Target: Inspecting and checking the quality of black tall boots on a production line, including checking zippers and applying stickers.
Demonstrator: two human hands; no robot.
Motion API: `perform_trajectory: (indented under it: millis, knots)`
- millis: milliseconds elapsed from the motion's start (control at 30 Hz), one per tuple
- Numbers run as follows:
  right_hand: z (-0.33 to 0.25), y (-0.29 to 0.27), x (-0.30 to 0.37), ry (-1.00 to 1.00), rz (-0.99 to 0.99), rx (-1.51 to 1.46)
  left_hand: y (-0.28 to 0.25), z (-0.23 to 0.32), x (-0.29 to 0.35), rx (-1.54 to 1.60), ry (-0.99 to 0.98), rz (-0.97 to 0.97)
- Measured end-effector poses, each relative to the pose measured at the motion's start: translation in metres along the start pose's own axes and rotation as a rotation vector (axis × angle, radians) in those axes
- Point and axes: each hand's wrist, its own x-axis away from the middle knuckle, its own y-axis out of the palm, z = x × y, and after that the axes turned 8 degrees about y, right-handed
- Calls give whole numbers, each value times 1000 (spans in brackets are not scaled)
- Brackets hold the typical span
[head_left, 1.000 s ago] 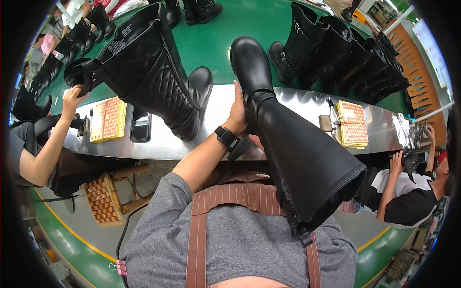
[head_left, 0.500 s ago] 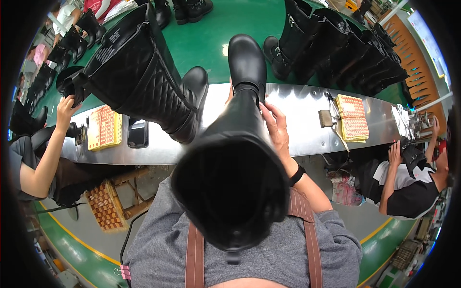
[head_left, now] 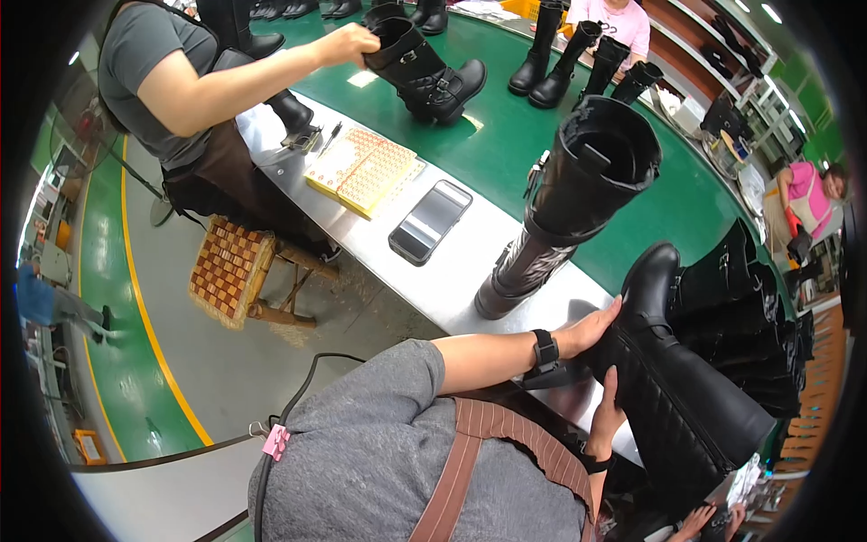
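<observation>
A tall black boot (head_left: 673,388) with a side zip lies tilted between my two hands at the right, its toe pointing up and away from me. My left hand (head_left: 589,330) is closed round the ankle side, with its fingertips partly hidden by the boot. Lower down, my right hand (head_left: 608,420) grips the shaft, thumb up and the other fingers hidden behind it. Another tall black boot (head_left: 564,203) with quilted panels stands upright on the metal bench top, to the left of the held one.
On the metal bench edge (head_left: 433,298) lie a phone (head_left: 432,222) and a stack of yellow sticker sheets (head_left: 363,167). A co-worker's hand (head_left: 348,43) holds a buckled boot (head_left: 420,72) over the green belt (head_left: 506,154). More boots (head_left: 741,307) stand at the right; a woven stool (head_left: 232,271) is at the left.
My view has swung left. The boot I hold has turned from pointing straight away from me to slanting at the right, its side now showing. The co-worker's buckled boot has moved over the belt.
</observation>
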Motion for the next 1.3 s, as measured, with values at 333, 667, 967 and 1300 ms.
perform_trajectory:
  millis: [333,667,967,1300]
  knots:
    - [9,-9,2,23,59,61,7,12,6,-135,19,-4]
    - [10,-11,2,132,83,-42,4,9,5,-52,8,-75]
    - [7,-10,2,112,98,-10,2,-1,1,-128,32,-37]
    - [11,-11,1,108,73,-94,1,-3,0,-162,28,-37]
